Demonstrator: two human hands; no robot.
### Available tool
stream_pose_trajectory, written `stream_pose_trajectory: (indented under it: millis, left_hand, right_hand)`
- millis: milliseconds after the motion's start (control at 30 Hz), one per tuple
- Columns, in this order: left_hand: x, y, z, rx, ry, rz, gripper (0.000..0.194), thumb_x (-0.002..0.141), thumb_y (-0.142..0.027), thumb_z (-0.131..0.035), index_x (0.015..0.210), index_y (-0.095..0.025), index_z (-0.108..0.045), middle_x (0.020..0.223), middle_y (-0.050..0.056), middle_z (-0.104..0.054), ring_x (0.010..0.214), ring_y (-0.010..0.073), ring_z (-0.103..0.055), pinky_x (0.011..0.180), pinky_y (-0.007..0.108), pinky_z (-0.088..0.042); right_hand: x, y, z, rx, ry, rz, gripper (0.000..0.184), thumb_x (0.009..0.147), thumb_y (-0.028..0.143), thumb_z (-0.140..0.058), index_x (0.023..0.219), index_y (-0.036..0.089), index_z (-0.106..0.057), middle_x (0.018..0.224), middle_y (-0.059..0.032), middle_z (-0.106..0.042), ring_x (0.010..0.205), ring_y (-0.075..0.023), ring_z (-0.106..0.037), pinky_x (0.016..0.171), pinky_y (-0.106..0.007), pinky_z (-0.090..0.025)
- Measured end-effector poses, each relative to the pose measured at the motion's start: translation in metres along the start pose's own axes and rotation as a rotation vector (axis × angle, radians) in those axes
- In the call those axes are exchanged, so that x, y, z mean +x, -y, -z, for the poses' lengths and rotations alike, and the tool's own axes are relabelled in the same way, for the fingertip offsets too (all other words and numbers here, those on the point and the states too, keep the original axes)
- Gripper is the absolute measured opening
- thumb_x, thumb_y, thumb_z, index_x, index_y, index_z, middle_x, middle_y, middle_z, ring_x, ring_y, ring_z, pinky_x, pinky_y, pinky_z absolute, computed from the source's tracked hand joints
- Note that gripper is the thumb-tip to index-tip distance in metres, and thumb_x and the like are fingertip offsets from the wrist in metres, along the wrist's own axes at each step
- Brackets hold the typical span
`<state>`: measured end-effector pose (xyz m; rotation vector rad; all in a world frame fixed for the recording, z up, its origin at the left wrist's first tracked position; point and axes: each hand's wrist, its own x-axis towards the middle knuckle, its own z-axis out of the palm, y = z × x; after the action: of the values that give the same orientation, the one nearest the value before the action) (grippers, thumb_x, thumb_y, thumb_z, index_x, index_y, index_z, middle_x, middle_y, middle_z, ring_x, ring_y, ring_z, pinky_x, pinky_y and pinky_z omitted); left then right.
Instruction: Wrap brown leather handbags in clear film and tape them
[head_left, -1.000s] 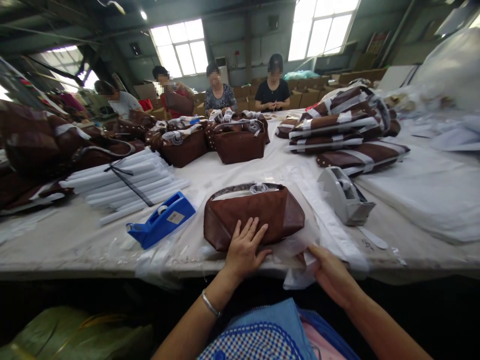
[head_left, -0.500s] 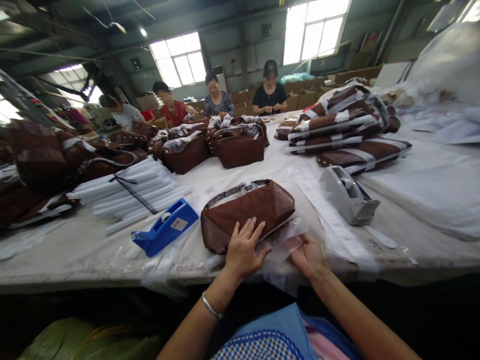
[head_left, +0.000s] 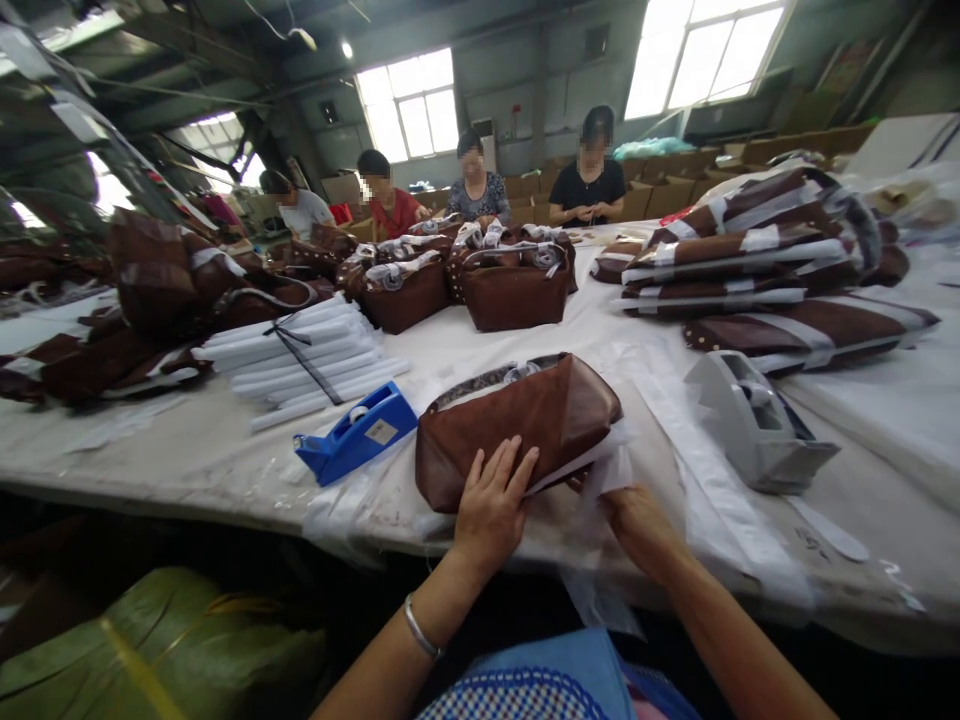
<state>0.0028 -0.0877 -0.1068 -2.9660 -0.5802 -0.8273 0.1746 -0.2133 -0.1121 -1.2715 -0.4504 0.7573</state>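
Observation:
A brown leather handbag (head_left: 517, 425) lies on its side in front of me, its handle and a wrapped ring along the far edge. My left hand (head_left: 491, 505) rests on its near face with fingers stretched out, holding nothing. At the bag's lower right corner, my right hand (head_left: 641, 525) has its fingers closed on thin translucent plastic film (head_left: 616, 462). Part of this film hangs over the table edge. The right fingertips are partly hidden by the film and the bag.
A blue tape dispenser (head_left: 360, 432) stands left of the bag, a grey tape dispenser (head_left: 757, 425) right. Behind are a tied bundle of white rolls (head_left: 300, 360), upright handbags (head_left: 514, 298) and stacked wrapped bags (head_left: 750, 250). Several people sit across the white-covered table (head_left: 247, 470).
My view has swung left, so the scene sits further right. My right hand has moved in closer to the bag's lower right corner with the film. My left hand stays on the bag.

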Motion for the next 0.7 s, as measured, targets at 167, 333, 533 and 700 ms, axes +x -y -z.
stream_pose_trajectory:
  millis: [167,333,533,700]
  left_hand:
    - [0.000,-0.008,-0.005,0.123,-0.249,0.139,0.069,0.093,-0.028,-0.062,0.154,-0.019,-0.030,0.155,0.016,-0.040,0.146,0.0314,-0.033,0.115,0.054,-0.036]
    - [0.022,-0.004,0.020,-0.205,-0.522,0.315,0.065,0.092,-0.033,-0.062,0.150,-0.018,-0.035,0.140,0.016,-0.057,0.131,0.0297,-0.055,0.107,0.045,-0.047]
    - [0.067,-0.009,0.049,-0.977,-0.780,0.719,0.055,0.090,-0.042,-0.066,0.138,-0.021,-0.049,0.135,0.008,-0.061,0.126,0.0233,-0.058,0.108,0.034,-0.046]
    - [0.086,-0.026,0.026,-1.538,-0.850,0.803,0.052,0.098,-0.045,-0.051,0.145,-0.026,-0.041,0.144,0.006,-0.055,0.129,0.0198,-0.056,0.110,0.036,-0.046]
  right_hand:
    - [0.001,0.010,-0.042,0.252,0.081,0.048,0.034,0.076,0.033,-0.076,0.108,0.027,-0.070,0.109,-0.0049,-0.073,0.106,-0.0280,-0.068,0.093,-0.047,-0.057]
    - [-0.018,0.058,-0.067,0.304,0.252,0.085,0.040,0.085,0.040,-0.071,0.123,0.030,-0.066,0.129,-0.0057,-0.066,0.118,-0.0294,-0.063,0.099,-0.048,-0.054]
    - [-0.044,0.075,-0.059,0.143,0.232,0.025,0.036,0.081,0.038,-0.075,0.115,0.026,-0.070,0.093,-0.0046,-0.075,0.078,-0.0204,-0.070,0.068,-0.030,-0.059]
    - [-0.060,0.030,-0.021,0.048,0.223,-0.226,0.036,0.064,0.045,-0.084,0.087,0.018,-0.076,0.079,-0.0104,-0.075,0.069,-0.0271,-0.072,0.064,-0.036,-0.061]
